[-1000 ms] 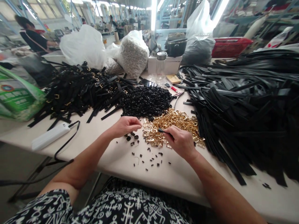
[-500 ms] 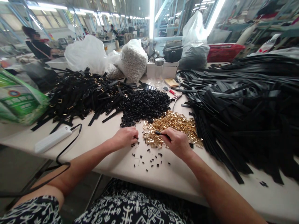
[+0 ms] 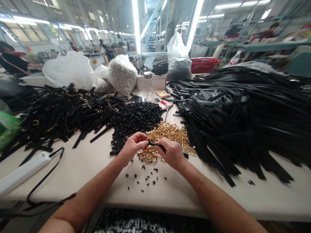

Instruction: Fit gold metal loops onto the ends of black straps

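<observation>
The right hand [image 3: 173, 152] has its grip closed around a black strap [image 3: 155, 144], held above the gold buckles [image 3: 171, 132]; the left hand [image 3: 133, 145] has its fingertips at the strap's end, though what they pinch is unclear. Beyond lie heaped black loops [image 3: 136, 118], with more straps [image 3: 243, 123] rightward on the surface [image 3: 97, 174].

Tube lights [image 3: 136, 27] glare overhead; outer edges stretch and blur.

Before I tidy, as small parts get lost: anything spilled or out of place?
Small black bits lie strewn on the near side of the table, odd because the gold buckles and black loops are heaped.
</observation>
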`<state>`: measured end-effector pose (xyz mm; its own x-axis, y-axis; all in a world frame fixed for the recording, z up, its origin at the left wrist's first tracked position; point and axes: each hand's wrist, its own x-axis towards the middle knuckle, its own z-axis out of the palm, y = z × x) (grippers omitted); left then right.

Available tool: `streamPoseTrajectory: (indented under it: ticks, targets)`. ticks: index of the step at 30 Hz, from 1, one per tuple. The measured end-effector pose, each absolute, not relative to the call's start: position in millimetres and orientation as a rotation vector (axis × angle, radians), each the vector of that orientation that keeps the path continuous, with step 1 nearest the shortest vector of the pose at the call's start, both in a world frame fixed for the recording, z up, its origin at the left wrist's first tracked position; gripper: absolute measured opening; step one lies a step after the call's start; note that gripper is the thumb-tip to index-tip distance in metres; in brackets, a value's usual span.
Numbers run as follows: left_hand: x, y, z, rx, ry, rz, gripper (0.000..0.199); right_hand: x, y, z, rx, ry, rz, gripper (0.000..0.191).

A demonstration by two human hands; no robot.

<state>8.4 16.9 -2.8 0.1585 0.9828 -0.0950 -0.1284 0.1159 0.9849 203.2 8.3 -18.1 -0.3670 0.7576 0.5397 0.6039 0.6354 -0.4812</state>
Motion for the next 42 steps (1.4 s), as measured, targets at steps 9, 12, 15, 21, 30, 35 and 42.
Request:
streamPoseTrajectory:
  ticks: [9,12,15,21,30,35,42]
  targets:
    - [13,17,-10,0.782,1.028,1.050,0.026,202,8,-20,-1.041,-2.061,0.210,0.016]
    - [14,16,-11,0.708,1.012,1.011,0.026,203,8,-19,-1.042,-2.050,0.192,0.015]
    - [14,18,-13,0.614,1.005,0.996,0.024,202,8,-19,-1.071,-2.055,0.135,0.016]
    - [16,18,-20,0.610,0.974,0.989,0.020,199,4,-18,-1.088,-2.165,-0.010,0.029]
    - [10,15,-16,0.821,1.021,0.936,0.024,204,6,-16,-1.068,-2.300,-0.064,0.032]
    - [6,15,-14,0.916,1.025,0.861,0.031,204,7,-18,-1.063,-2.308,-0.052,0.033]
    - [9,12,-18,0.916,1.051,0.923,0.035,200,5,-21,-1.126,-2.224,0.095,0.028]
